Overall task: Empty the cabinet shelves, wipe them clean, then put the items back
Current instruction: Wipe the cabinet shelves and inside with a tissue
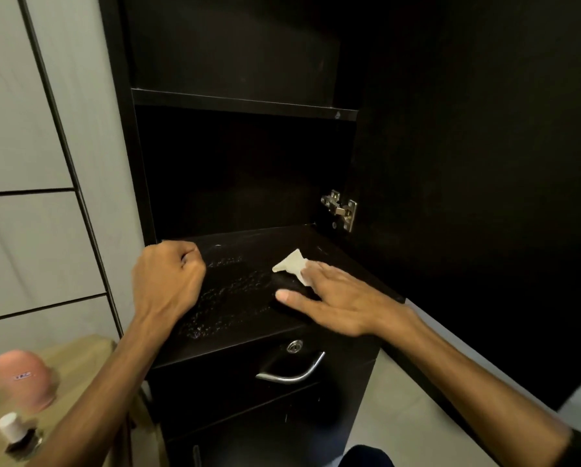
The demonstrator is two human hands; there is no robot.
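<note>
The black cabinet's lower shelf (248,318) is bare and shows wet streaks and droplets across its middle. My right hand (336,298) lies flat on it with straight fingers, pressing a white cloth (294,264) down on the shelf's right side. A dark patch sits under the palm beside the cloth. My left hand (169,278) is curled into a fist at the shelf's left edge and holds nothing. The upper shelf (245,104) is bare as well.
The cabinet door (484,197) stands open on the right, its metal hinge (341,208) beside the shelf. Below the shelf is a drawer with a chrome handle (292,370) and lock. A pink container (23,379) and a white-capped bottle (13,428) stand on a low surface at bottom left.
</note>
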